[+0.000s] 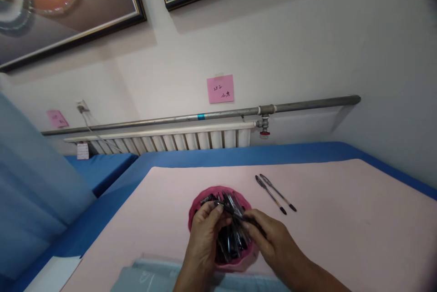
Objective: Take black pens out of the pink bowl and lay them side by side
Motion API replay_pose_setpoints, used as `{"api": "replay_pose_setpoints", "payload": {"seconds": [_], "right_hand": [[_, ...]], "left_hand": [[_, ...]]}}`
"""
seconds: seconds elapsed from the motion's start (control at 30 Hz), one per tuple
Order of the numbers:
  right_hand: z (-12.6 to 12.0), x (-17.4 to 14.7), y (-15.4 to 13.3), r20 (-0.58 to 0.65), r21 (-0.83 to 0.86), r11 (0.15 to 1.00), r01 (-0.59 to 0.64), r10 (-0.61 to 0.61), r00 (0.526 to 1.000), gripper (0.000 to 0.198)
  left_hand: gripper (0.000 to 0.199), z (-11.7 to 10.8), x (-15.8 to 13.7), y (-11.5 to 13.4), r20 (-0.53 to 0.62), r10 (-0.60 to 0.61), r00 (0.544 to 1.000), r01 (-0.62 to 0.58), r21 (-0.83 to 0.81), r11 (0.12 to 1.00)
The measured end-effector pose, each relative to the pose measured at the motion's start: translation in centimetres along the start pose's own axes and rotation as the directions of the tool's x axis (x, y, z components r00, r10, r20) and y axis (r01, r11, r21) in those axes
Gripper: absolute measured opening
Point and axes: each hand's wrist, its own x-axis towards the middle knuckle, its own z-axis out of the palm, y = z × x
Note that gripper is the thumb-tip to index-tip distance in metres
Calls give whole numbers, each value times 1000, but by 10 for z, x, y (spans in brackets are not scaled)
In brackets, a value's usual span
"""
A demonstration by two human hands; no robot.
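Over a pink scalloped basket [235, 265] full of dark and clear pen parts [232, 242], both my hands are closed on one black pen [234, 212]. My left hand [204, 233] pinches its left end between thumb and forefinger. The other end is gripped by my right hand [273, 235], whose fingers partly cover it. The pen's fine details are too small to make out. Two pens, a near one [271, 195] and a far one [278, 192], lie side by side on the pink sheet, right of the basket.
The pink sheet [327, 219] covers a blue table [273, 155]. Light blue cloth [146, 276] lies at the front edge. A blue curtain [27, 183] hangs at left. Behind the table are a white radiator [211, 139] and a grey pipe [307, 104].
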Motion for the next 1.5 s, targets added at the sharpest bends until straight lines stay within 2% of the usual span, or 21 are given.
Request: {"api": "replay_pose_setpoints", "payload": {"seconds": [0.2, 0.37, 0.47, 0.57, 0.67, 0.77, 0.9, 0.97, 1.03, 1.1, 1.17, 1.23, 1.37, 1.5], "right_hand": [[6, 0, 6, 17, -161, 983, 88, -86, 996, 18], [7, 0, 8, 28, -49, 999, 16, -14, 999, 16], [5, 2, 7, -5, 32, 997, -70, 70, 997, 16], [2, 4, 8, -38, 103, 983, -149, 154, 987, 18], [3, 5, 10, -42, 134, 974, -182, 189, 981, 20], [4, 5, 11, -39, 144, 970, -197, 205, 978, 21], [4, 5, 10, -38, 159, 965, -207, 216, 976, 20], [3, 6, 10, -42, 168, 962, -214, 224, 974, 20], [3, 6, 10, -49, 173, 961, -217, 229, 972, 20], [4, 6, 11, -55, 178, 960, -215, 228, 972, 19], [4, 7, 11, -57, 185, 959, -215, 229, 972, 19], [4, 7, 10, -54, 195, 956, -218, 232, 971, 19], [2, 7, 8, -41, 209, 951, -227, 241, 970, 19], [3, 7, 8, -30, 241, 936, -255, 270, 962, 18]], "left_hand": [[26, -6, 1, -4, -11, 0, 1000, 1, 69, 998], [25, -11, 0, 2, 21, 21, 1000, -26, 231, 973], [30, -17, 1, 16, 20, 148, 989, -145, 350, 925], [31, -32, 6, 29, -112, 325, 939, -243, 454, 857], [29, -48, 13, 34, -177, 426, 887, -242, 607, 757], [25, -57, 17, 35, -162, 463, 872, -218, 717, 662], [21, -59, 17, 34, -102, 497, 862, -206, 825, 526], [19, -56, 15, 32, -49, 531, 846, -216, 879, 425], [18, -50, 13, 27, 59, 551, 833, -256, 923, 288], [19, -43, 11, 20, 217, 523, 824, -331, 934, 136], [23, -35, 10, 12, 376, 446, 812, -417, 909, -5], [27, -29, 10, 5, 468, 345, 813, -462, 881, -107], [30, -22, 9, 1, 493, 212, 844, -449, 865, -223], [31, -19, 10, 3, 494, 167, 853, -438, 853, -284]]}}
